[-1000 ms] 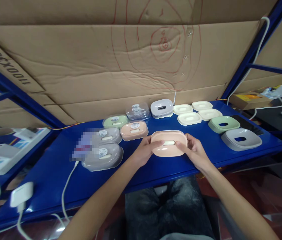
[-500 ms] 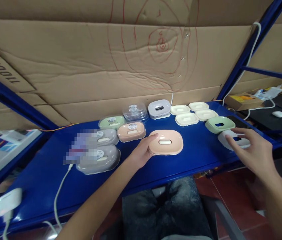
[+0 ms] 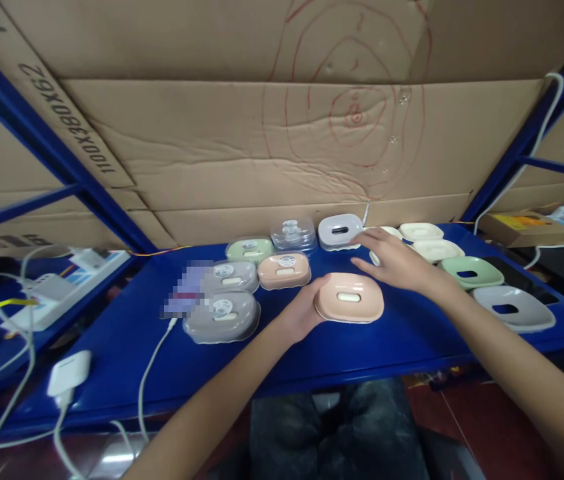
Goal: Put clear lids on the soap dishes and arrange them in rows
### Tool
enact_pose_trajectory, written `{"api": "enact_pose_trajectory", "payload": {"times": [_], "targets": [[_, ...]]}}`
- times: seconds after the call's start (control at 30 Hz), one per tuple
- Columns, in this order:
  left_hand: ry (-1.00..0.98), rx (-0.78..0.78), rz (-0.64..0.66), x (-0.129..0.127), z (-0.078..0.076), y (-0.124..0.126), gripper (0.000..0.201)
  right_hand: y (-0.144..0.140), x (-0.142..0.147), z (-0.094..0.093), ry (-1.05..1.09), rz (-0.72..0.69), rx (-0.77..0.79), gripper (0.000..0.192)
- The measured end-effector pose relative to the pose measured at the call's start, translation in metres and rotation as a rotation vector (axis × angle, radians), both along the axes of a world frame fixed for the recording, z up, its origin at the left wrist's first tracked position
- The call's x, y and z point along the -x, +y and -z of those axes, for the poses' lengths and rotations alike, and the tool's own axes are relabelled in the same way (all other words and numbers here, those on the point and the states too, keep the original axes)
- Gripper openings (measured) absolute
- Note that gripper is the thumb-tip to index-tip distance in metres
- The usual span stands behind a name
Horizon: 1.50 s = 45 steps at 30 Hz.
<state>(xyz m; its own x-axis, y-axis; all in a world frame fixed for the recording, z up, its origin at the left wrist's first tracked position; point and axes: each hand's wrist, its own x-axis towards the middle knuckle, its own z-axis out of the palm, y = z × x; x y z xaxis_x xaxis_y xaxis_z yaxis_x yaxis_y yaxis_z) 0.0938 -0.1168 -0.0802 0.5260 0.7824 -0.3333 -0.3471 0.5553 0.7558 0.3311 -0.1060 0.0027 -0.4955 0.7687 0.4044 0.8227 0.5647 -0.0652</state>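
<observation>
I see the soap dish (image 3: 349,305) on the shelf (image 3: 112,340), near its front edge, my left hand (image 3: 302,313) touching its left side. My right hand (image 3: 395,261) is over the shelf behind and right of it, above the cream trays (image 3: 429,241). Two more open dishes (image 3: 492,293) lie further right. Lidded dishes (image 3: 242,287) sit in a cluster left of the soap dish. A charger (image 3: 69,373) and cable (image 3: 149,373) lie far left.
</observation>
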Motion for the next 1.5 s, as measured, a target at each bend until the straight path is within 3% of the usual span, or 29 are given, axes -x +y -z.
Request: {"api": "enact_pose_trajectory", "payload": {"times": [0.1,0.27,0.37,0.5,0.7,0.9,1.0,1.13,1.23,1.3,1.5], "targets": [[-0.014,-0.015,0.034,0.000,0.003,0.001,0.045,0.058,0.052,-0.019,-0.103,-0.034,0.078,0.036],[0.002,0.004,0.021,0.003,0.001,0.001,0.053,0.139,0.119,-0.032,-0.319,0.025,0.201,0.066],[0.015,0.012,-0.004,0.006,-0.001,0.002,0.056,0.165,0.138,-0.031,-0.357,0.045,0.228,0.073],[-0.015,-0.008,0.035,0.008,0.002,0.003,0.058,0.174,0.147,-0.024,-0.373,0.065,0.243,0.081],[-0.007,0.018,-0.012,0.009,0.000,0.004,0.057,0.168,0.144,-0.014,-0.332,0.095,0.248,0.095],[-0.006,0.044,-0.086,0.007,-0.011,0.004,0.049,0.160,0.122,-0.018,-0.072,0.092,0.068,0.094],[-0.010,0.060,-0.127,0.006,-0.013,0.004,0.045,0.131,0.095,-0.030,0.089,-0.063,0.015,0.092],[-0.062,0.029,-0.181,0.005,-0.015,0.003,0.036,0.060,0.059,-0.033,0.139,-0.163,0.014,0.094],[-0.141,-0.021,-0.192,0.005,-0.017,0.004,0.036,0.014,0.041,-0.017,0.166,-0.182,0.026,0.091],[-0.159,-0.017,-0.192,0.007,-0.017,0.006,0.040,-0.001,0.033,0.002,0.189,-0.199,0.009,0.093],[-0.070,0.020,-0.235,0.011,-0.012,0.012,0.046,0.000,0.024,0.050,0.288,-0.262,0.062,0.093]]}}
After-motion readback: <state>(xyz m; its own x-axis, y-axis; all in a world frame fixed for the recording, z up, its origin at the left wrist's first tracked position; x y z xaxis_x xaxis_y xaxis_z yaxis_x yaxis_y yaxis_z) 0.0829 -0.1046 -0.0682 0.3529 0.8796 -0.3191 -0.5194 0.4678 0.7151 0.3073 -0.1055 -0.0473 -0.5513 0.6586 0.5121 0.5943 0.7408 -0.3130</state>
